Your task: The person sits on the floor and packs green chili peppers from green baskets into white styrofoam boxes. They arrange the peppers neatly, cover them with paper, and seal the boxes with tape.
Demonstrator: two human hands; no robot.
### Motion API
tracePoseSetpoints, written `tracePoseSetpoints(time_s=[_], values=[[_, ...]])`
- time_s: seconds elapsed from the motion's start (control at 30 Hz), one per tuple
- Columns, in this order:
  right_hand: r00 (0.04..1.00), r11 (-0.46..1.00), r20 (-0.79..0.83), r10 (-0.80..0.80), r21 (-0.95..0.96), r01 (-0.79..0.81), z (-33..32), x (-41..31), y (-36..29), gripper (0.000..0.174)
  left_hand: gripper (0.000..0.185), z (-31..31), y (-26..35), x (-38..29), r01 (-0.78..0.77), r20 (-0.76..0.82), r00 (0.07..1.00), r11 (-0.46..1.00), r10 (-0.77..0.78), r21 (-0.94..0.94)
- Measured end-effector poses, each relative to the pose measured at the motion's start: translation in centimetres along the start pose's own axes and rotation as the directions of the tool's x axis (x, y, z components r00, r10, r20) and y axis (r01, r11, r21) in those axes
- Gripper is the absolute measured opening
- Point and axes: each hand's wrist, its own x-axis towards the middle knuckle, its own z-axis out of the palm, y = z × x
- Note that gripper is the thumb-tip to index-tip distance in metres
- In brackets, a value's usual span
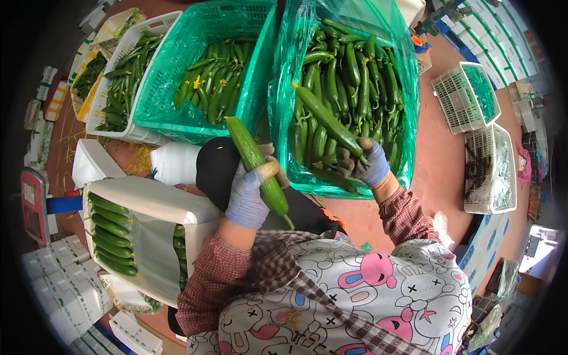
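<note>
My left hand (253,182), in a bluish glove with tan fingertips, grips a thick green cucumber (253,153) around its middle, over my lap. In my gloved right hand (366,164) is a second cucumber (326,114), held by its stem end and slanting up to the left. That hand is above the front of a green crate (276,133) lined with green plastic film. Many cucumbers (364,80) fill this crate. At my left stands a white foam box (146,188), where a row of cucumbers (113,235) lies beside a pale sheet (153,226).
Further left are a green crate (151,88) and a white crate (95,111), both holding cucumbers. A red-framed scale display (33,206) rises beside the foam box. White crates (470,168) stand on the right; stacked white boxes (62,284) are at lower left.
</note>
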Motion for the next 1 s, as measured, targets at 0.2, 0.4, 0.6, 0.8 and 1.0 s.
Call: tracePoseSetpoints(time_s=[0.2,0.4,0.6,0.8,1.0], values=[[0.913,0.95,0.295,0.282,0.05,-0.31,7.3,3.9,3.1,0.07,0.059,-0.1,0.6,-0.1,-0.239,0.038,0.968,0.957,0.248,-0.166],[0.918,0.825,0.156,0.364,-0.511,-0.24,13.5,6.6,5.6,0.072,0.052,-0.7,4.6,-2.4,-0.266,-0.139,0.957,0.962,0.256,-0.059],[0.979,0.676,0.033,0.199,-0.728,-0.113,16.9,9.0,5.1,0.072,0.048,-0.1,5.8,-5.7,-0.461,-0.332,0.826,0.885,0.456,0.069],[0.915,0.465,-0.293,0.278,-0.792,-0.395,16.0,19.3,5.9,0.034,0.049,-2.0,7.2,-10.4,-0.496,-0.297,0.834,0.868,0.465,-0.036],[0.974,0.519,0.158,0.162,-0.853,0.052,28.7,32.5,11.7,0.077,0.041,-2.9,7.3,-11.9,-0.503,-0.312,0.831,0.862,0.46,-0.069]])
